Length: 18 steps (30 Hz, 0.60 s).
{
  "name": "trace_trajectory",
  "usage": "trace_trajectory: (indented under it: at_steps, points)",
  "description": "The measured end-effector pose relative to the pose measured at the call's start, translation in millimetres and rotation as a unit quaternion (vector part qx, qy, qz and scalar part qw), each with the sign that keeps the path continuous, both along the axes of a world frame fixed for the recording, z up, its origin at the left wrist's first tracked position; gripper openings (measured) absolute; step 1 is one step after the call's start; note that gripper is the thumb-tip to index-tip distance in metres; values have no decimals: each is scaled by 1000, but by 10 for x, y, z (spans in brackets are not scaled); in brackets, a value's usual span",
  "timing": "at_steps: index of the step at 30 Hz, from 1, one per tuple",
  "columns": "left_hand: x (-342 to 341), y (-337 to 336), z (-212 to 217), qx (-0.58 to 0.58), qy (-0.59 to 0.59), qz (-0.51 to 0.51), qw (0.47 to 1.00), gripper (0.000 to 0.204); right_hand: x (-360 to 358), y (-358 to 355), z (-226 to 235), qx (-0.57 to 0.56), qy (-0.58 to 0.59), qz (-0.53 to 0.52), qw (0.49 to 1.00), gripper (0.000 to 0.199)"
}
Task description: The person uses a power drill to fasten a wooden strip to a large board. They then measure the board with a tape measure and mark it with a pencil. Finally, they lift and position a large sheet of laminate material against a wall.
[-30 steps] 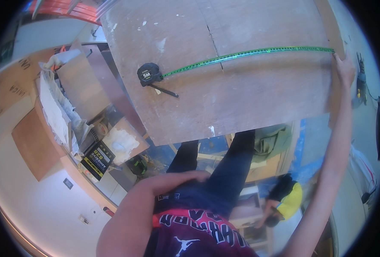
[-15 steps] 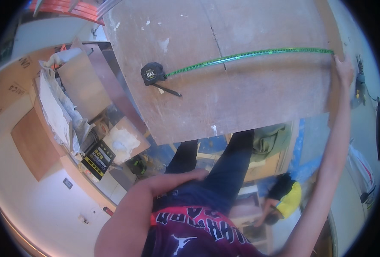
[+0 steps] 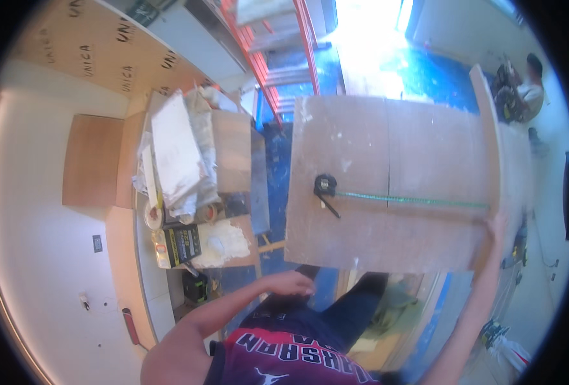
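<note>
A large brownish wooden board [image 3: 342, 141] lies before me, with a dark line marked across it. On it rests a black tape measure [image 3: 325, 185]. Its green blade [image 3: 419, 201] is drawn out rightward to a raised wooden strip [image 3: 488, 128] along the right side. A thin black stick-like thing [image 3: 329, 208] lies beside the tape case. My right hand [image 3: 497, 226] is closed at the strip, close to the blade's end; its far fingers are hidden. My left hand [image 3: 289, 285] hangs in front of my thighs, off the board, fingers curled; whatever it may hold is hidden.
An orange stepladder [image 3: 258, 58] stands beyond the board. To the left, a counter carries white sheets [image 3: 175, 151], a tape roll [image 3: 153, 215], a black-and-yellow box [image 3: 176, 246] and a smeared board [image 3: 223, 242]. Blue covering [image 3: 275, 160] lies on the floor. Another person [image 3: 529, 90] is at far right.
The view has swung up and left, showing more room. My left hand has risen from my lap. The blade stays drawn out, with my right hand still at the strip.
</note>
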<state>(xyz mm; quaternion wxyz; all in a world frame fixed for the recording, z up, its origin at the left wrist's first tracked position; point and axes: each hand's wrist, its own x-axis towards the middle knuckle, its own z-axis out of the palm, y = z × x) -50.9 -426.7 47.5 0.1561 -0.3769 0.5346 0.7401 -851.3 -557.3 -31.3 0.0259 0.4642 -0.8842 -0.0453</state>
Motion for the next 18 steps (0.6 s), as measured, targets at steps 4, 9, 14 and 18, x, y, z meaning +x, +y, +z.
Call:
trace_trajectory:
  at_steps: [4,9,14,18]
  points:
    - [-301,-811,190,-305,61,162,937,46,286,583,677,-187,50,21,981,77]
    - [-774,-1744,101,-601,-99,125,783,79,3020,2197,469,-178,-282,165,928,69]
    - [-1166,-1759,-198,-638,-137,-21,758,56,3777,3981,824,-182,-382,-48,905,69]
    - [-954,-1800,-591,-585,-153,38,796,36,3989,5324,718,-199,-450,-261,831,61]
